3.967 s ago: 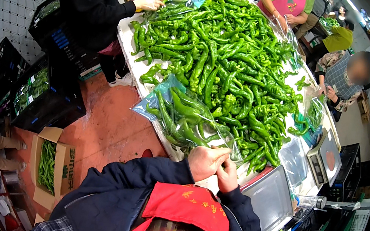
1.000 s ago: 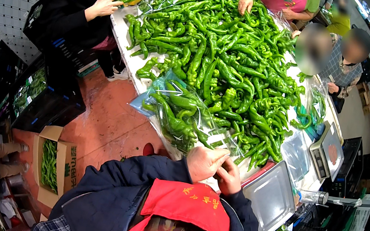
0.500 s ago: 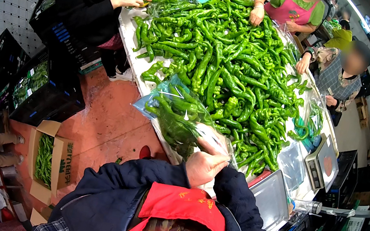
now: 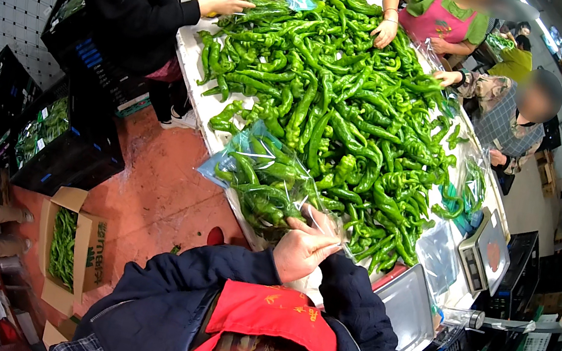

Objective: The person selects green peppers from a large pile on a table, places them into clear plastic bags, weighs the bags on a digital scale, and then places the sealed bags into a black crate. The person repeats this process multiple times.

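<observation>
A clear plastic bag with a blue-tinted end [image 4: 220, 169], filled with green peppers, lies at the near edge of the table. My left hand [image 4: 298, 255] is closed, with thumb and fingers pinching the gathered near end of the bag. My right hand [image 4: 322, 222] is closed on the same end, just beyond the left and partly hidden by the shiny film. Behind the bag spreads a large heap of long green peppers [image 4: 350, 124], some of them curled.
A weighing scale [image 4: 484, 250] and a metal tray [image 4: 407, 311] sit to the right. Three co-workers stand around the table [image 4: 198, 97], hands by the peppers. On the red floor at left are a cardboard box [image 4: 90, 255] of peppers and black crates [image 4: 72, 146].
Both my hands keep their hold on the bag, which has shifted slightly. The co-worker at right has reached farther toward the heap. The hands of the co-worker at left have moved.
</observation>
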Demonstrator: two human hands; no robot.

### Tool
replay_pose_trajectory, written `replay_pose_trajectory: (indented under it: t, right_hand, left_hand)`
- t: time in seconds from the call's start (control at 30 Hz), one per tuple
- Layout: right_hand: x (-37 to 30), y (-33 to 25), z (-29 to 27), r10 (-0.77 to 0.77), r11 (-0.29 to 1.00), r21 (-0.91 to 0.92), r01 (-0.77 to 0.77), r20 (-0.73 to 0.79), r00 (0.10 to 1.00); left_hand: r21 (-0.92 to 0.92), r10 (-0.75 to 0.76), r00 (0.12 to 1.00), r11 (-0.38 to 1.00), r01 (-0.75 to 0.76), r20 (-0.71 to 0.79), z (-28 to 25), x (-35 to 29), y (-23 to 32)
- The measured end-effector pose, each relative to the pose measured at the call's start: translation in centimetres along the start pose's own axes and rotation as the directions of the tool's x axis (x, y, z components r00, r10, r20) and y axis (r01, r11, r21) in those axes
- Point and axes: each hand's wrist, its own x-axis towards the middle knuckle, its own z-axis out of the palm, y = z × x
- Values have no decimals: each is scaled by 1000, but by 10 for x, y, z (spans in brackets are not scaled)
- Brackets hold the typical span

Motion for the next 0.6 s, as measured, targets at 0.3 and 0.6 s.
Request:
replay_pose_trajectory:
  t: [0.3, 0.6]
  right_hand:
    - [12, -26, 34, 42, 946, 311, 86, -384, 922]
    - [26, 15, 32, -94, 960, 259, 104, -50, 994]
  left_hand:
    - [-37, -28, 1000, 999, 29, 13, 6, -1, 1]
    - [-282, -166, 979, 940, 193, 117, -3, 14, -3]
